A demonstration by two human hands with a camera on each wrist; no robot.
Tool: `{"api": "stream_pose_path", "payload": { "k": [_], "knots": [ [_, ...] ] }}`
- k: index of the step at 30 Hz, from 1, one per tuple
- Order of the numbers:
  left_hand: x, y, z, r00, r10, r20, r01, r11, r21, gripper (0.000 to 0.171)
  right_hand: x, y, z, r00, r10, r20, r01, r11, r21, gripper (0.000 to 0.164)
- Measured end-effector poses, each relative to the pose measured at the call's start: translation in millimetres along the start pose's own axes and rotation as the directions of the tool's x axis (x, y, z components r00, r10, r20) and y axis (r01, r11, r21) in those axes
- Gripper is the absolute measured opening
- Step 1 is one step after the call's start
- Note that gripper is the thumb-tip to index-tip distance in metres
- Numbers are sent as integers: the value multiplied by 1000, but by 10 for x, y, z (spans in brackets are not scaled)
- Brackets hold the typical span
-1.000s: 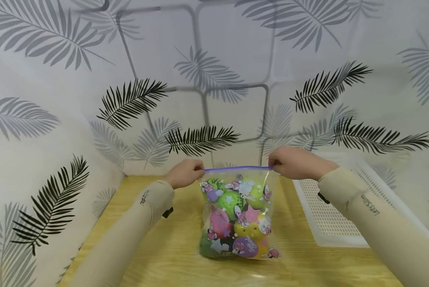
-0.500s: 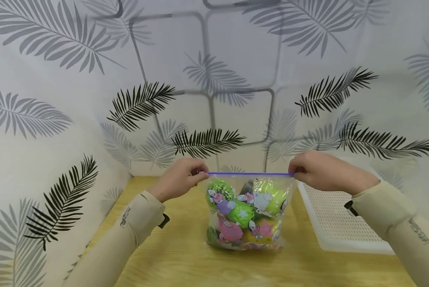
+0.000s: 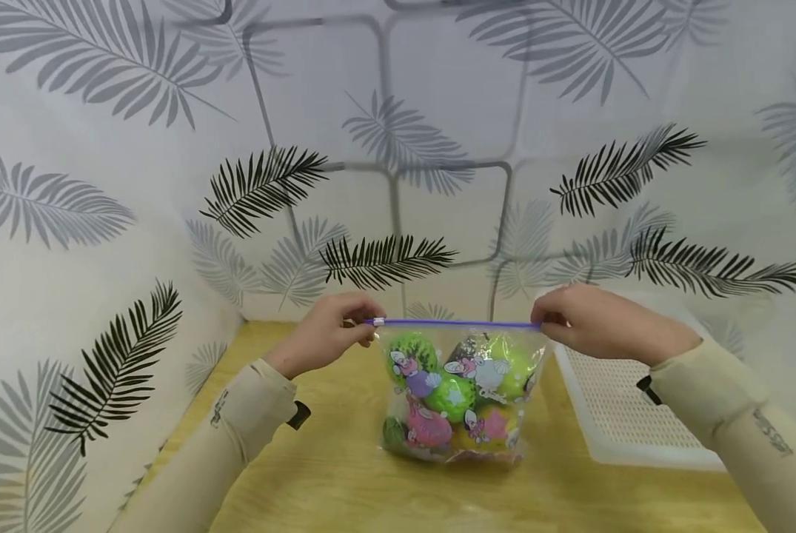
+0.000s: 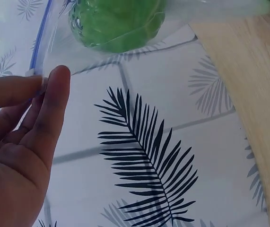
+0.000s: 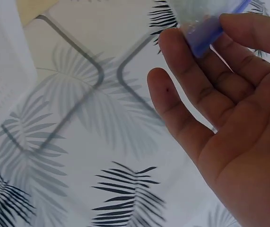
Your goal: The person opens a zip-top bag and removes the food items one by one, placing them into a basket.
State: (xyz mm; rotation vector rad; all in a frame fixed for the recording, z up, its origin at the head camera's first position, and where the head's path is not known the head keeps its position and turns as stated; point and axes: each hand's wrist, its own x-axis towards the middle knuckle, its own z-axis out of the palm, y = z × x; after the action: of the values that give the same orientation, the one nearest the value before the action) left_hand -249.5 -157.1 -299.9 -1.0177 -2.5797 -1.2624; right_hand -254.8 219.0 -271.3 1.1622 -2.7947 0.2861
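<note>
A clear zip bag (image 3: 464, 392) with printed cartoon figures stands upright on the wooden table, its purple zip edge stretched level between both hands. Inside show green, pink and yellow rounded pieces that look like toy fruit, among them a bumpy green one (image 4: 118, 23). At the bag's left top corner my left hand (image 3: 327, 333) pinches the zip edge, right by a small white slider (image 3: 379, 322). My right hand (image 3: 591, 322) pinches the opposite top corner; in the right wrist view the purple corner (image 5: 205, 40) sits between thumb and fingers.
A white perforated plastic tray (image 3: 637, 414) lies on the table (image 3: 304, 451) to the right, partly under the right forearm. Behind and left hangs a white cloth (image 3: 437, 96) printed with leaves and grey lines.
The right hand has shifted right, and the zip edge is pulled wider and straighter. The bag's body looks lower and more upright. The white slider now shows beside the left fingers.
</note>
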Motion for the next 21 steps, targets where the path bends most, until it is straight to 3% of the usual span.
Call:
{"api": "stream_pose_path", "payload": {
  "k": [3,7,13,16,21],
  "knots": [
    [-38,118,-1,1000,-19,-22,18,999,-37,14,51,-108,-2,1000,-23,-13,22,1000,-18,13],
    [-57,160,31,997,-18,-78,13,998,-62,10,210,-358,-77,995,-97,-33,94,993,-76,12],
    [-43,208,87,988,29,-154,-41,996,-73,6,521,-813,-273,984,-176,-25,169,971,-167,12],
    [-40,193,118,981,45,-187,-58,996,-64,6,741,-989,-222,978,-207,-13,198,948,-249,12],
    [3,-37,198,974,88,-211,-105,992,-68,11,1038,-1164,66,954,-297,-24,262,874,-410,18]
  ]
}}
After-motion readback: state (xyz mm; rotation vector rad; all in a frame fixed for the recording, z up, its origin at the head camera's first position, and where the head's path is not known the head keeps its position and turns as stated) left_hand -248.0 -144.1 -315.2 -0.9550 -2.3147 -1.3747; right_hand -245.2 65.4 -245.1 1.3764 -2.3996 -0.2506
